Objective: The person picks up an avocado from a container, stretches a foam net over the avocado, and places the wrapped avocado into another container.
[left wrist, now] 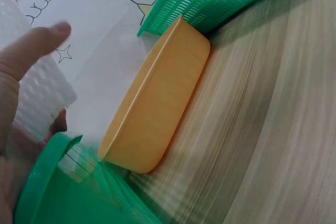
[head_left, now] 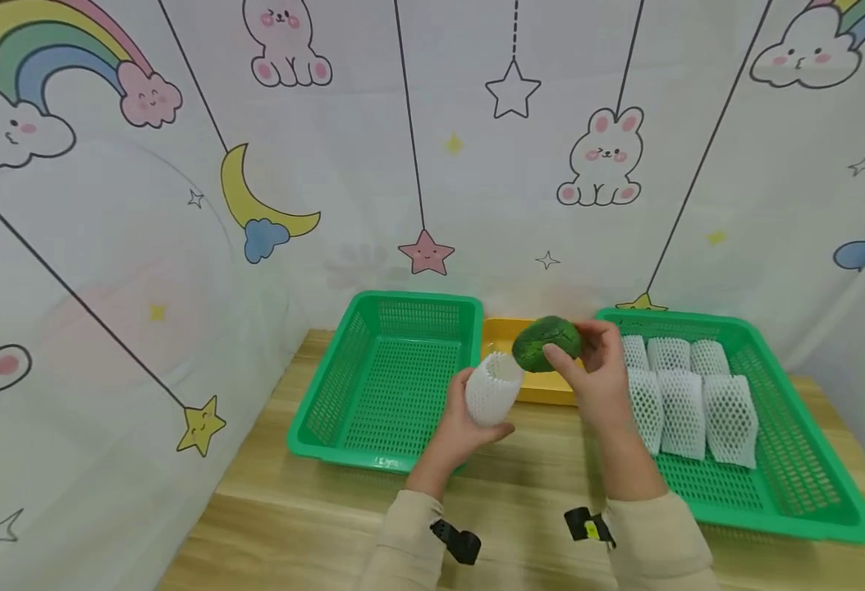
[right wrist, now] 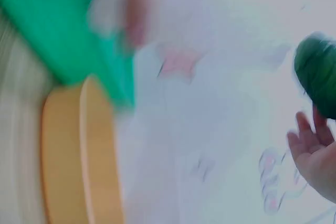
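Note:
In the head view my left hand (head_left: 453, 427) grips a white foam net sleeve (head_left: 491, 392), its open end tilted up toward the right. Just above and right of that opening, my right hand (head_left: 601, 382) pinches a dark green avocado-like fruit (head_left: 546, 345) between thumb and fingers. Fruit and sleeve are close together; whether they touch I cannot tell. The left wrist view shows the thumb (left wrist: 37, 45) across the foam sleeve (left wrist: 44, 93). At the right edge of the right wrist view, the green fruit (right wrist: 317, 72) sits on the fingertips.
A green basket (head_left: 314, 410) stands on the left of the wooden table (head_left: 270, 501). Behind the hands is a yellow tray (head_left: 506, 328). Another green basket (head_left: 794, 492) on the right holds several foam sleeves (head_left: 679, 410). A patterned curtain (head_left: 359, 164) hangs behind.

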A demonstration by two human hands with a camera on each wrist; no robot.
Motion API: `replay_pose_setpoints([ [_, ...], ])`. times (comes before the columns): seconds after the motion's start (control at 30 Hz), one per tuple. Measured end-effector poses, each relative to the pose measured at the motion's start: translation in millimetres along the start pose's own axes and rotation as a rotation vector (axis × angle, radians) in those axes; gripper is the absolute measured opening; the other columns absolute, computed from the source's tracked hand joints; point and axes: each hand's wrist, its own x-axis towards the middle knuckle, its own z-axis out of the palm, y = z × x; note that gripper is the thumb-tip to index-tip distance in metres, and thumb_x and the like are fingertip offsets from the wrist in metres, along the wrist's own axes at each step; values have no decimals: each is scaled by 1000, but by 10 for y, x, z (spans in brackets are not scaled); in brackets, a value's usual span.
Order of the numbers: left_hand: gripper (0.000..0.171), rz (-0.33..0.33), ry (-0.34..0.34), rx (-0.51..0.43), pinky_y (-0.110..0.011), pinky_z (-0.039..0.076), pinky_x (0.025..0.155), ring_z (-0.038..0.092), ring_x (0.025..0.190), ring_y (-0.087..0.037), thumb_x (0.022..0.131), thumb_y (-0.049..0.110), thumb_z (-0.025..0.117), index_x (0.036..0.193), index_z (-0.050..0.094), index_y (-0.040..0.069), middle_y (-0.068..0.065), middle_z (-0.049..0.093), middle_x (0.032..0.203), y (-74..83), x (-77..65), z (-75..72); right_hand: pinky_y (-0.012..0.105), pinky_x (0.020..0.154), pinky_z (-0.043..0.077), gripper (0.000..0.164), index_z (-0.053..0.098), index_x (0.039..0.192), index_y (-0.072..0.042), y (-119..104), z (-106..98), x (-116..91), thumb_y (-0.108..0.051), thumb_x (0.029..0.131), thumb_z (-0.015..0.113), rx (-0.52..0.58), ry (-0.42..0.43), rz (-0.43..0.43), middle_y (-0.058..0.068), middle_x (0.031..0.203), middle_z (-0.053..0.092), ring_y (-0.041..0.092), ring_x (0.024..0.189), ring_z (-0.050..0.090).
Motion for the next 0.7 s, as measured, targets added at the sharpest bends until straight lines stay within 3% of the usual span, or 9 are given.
replay_pose_setpoints([
  [0.1,80,17,-3,64,-48,41,85,42,108,-28,73,11,78,136,28,15,-10,33,128,-9,11,-13,21,84,37,44,43,116,5,-144,30,0,6,79,67,24,-109,-101,-1,109,50,11,97,50],
  [0.23,75,18,-10,91,-47,40,87,42,108,-27,74,9,76,135,32,13,-10,35,125,-20,16,-8,24,73,36,46,45,115,8,-113,29,-50,9,75,68,-121,-105,-145,-2,106,48,12,88,47],
  [0.33,75,28,-5,105,-47,40,88,42,107,-27,72,8,76,134,33,13,-10,36,121,-18,13,-11,25,71,34,45,45,116,4,-100,22,-65,5,77,68,-183,-111,-122,3,107,49,15,88,44],
  [0.5,73,49,-16,159,-46,41,86,43,103,-26,74,5,74,135,35,15,-10,36,117,-15,6,-34,30,75,35,43,46,115,0,-106,57,-53,-9,81,71,-308,-228,-85,11,109,51,18,96,46],
  [0.7,71,39,-43,185,-39,43,83,40,101,-19,77,7,73,136,35,19,-5,36,117,-3,11,-38,42,82,37,42,50,111,-4,-59,72,-78,-21,81,73,-442,-315,-19,10,107,53,25,101,46],
])
